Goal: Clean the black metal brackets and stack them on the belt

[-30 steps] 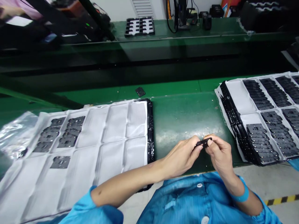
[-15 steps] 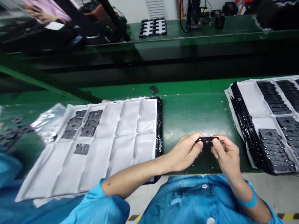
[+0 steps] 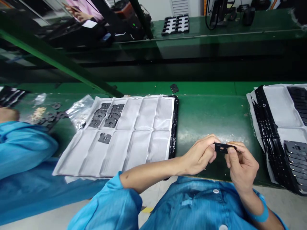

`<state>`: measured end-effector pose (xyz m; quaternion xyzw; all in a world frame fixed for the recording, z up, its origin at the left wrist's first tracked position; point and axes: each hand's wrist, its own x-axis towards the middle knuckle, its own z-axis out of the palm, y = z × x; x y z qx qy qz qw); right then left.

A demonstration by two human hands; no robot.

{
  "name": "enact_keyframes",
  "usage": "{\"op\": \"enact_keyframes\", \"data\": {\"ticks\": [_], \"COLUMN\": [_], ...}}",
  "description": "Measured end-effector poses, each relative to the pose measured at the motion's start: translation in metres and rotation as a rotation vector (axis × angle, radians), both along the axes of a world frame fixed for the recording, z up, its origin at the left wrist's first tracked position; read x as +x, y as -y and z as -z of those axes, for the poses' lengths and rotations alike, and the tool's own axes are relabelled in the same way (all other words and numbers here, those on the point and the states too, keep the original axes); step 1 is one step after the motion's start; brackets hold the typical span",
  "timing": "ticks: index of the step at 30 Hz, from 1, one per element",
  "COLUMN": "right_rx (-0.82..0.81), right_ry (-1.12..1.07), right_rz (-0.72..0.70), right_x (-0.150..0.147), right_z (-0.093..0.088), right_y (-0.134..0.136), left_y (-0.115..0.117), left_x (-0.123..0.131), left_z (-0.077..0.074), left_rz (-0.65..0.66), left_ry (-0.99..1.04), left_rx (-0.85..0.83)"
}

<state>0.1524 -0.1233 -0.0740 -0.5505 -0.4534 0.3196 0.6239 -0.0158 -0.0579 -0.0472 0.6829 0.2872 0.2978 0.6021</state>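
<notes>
A small flat black plastic part (image 3: 223, 147) with cut-outs is held between both hands above the front of the green bench (image 3: 206, 115). My left hand (image 3: 200, 155) pinches its left end between thumb and fingers. At the other end, the thumb and fingers of my right hand (image 3: 243, 163) grip the part. To the left lies a tray lined with white sheet (image 3: 134, 140), with several similar dark parts (image 3: 116, 113) in its left pockets. On the right, a stack of black trays (image 3: 266, 124) carries rows of black parts (image 3: 296, 159) on its top sheet.
One loose black part (image 3: 174, 88) lies at the bench's back. A clear plastic bag (image 3: 80, 110) and scattered parts (image 3: 51, 116) are at left, near a co-worker's blue sleeve (image 3: 22, 150). A green post (image 3: 59, 65) slants across the left. Another person's hands (image 3: 80, 14) appear across the bench.
The view has swung left, so the scene sits further right and more of the co-worker shows. The black part is tilted to show more of its flat face; both hands still hold it.
</notes>
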Motion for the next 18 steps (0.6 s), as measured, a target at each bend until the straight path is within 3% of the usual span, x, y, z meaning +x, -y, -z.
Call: {"op": "enact_keyframes", "data": {"ticks": [10, 18], "right_rx": [0.080, 0.088], "right_ry": [-0.005, 0.009], "right_rz": [0.017, 0.032], "right_x": [-0.0084, -0.0102], "right_z": [0.0059, 0.0051], "right_y": [0.0034, 0.0029], "left_y": [0.0044, 0.0061], "left_x": [0.0042, 0.0073], "left_z": [0.0018, 0.0031], "left_rz": [-0.015, -0.052], "left_ry": [0.076, 0.074], "left_rx": [-0.220, -0.121]}}
